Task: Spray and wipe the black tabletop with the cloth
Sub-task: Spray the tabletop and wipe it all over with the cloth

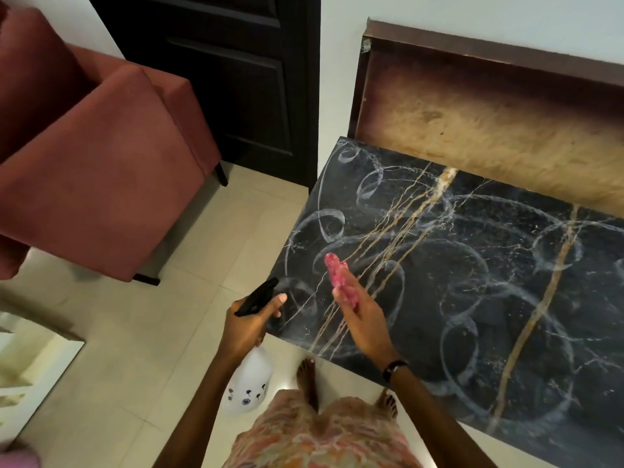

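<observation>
Head view shows the left hand (248, 324) at lower centre of the frame, fingers curled tight around the black trigger head of a white spray bottle (249, 380), whose body hangs below the wrist over the pale floor tiles (189, 332). Just beside it to the right, the right hand (363, 320) is raised with fingers mostly straight, pinching a bunched pink cloth (341, 282) that sticks up past the fingertips. Both hands hover at the near left corner of the black tabletop (472, 282), a dark marble-like slab with tan veins, filling the right half of the frame. Whitish looping streaks cover its surface. A red armchair (94, 170) stands at upper left.
</observation>
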`<state>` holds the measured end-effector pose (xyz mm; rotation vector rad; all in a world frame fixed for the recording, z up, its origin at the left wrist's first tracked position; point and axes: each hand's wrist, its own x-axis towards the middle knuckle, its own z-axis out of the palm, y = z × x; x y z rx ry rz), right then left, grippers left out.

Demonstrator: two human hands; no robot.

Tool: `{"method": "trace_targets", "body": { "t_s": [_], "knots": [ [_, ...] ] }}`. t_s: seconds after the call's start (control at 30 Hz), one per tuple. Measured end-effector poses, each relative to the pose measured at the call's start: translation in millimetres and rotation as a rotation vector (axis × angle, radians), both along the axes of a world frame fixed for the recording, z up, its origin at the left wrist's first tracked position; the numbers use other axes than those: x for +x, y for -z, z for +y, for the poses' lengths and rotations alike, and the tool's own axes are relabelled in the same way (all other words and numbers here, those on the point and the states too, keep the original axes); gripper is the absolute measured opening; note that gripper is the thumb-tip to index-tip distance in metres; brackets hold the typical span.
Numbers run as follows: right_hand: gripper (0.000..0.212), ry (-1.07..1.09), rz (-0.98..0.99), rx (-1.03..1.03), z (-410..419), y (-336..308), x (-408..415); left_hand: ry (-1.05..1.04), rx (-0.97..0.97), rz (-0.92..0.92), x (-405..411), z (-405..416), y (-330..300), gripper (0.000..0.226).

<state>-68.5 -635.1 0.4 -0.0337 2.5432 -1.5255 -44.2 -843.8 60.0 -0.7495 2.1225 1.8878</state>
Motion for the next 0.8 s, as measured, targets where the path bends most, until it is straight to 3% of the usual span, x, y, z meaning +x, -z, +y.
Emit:
{"method": "trace_targets", "body": {
  "t_s": [0.1, 0.17, 0.3, 0.47, 0.63, 0.8],
  "knots": [
    [0.058, -0.448, 0.279, 0.668, -10, 55, 21, -0.017, -0.025, 0.029, -2, -12, 2, 0.012],
    [0.063, -0.554, 0.228, 0.810, -16, 73, 40, -0.018, -0.047, 0.037, -4, -17, 2, 0.013],
    [0.079, -0.556, 0.229, 0.794, -13, 66, 33, -0.066, -0.053, 0.041, -9, -26, 5, 0.015],
    [0.068, -0.638, 0.179, 0.860, -20, 61, 9, -0.071, -0.075, 0.064, -14, -36, 12, 0.027],
    [0.071, -0.549, 0.067, 0.902, -62, 66, -19, -0.077, -0.131, 0.047, -18, -44, 23, 0.041],
    [0.064, -0.682, 0.210, 0.833, -39, 73, 9, -0.063, -0.115, 0.045, -23, -46, 21, 0.016]
  ]
}}
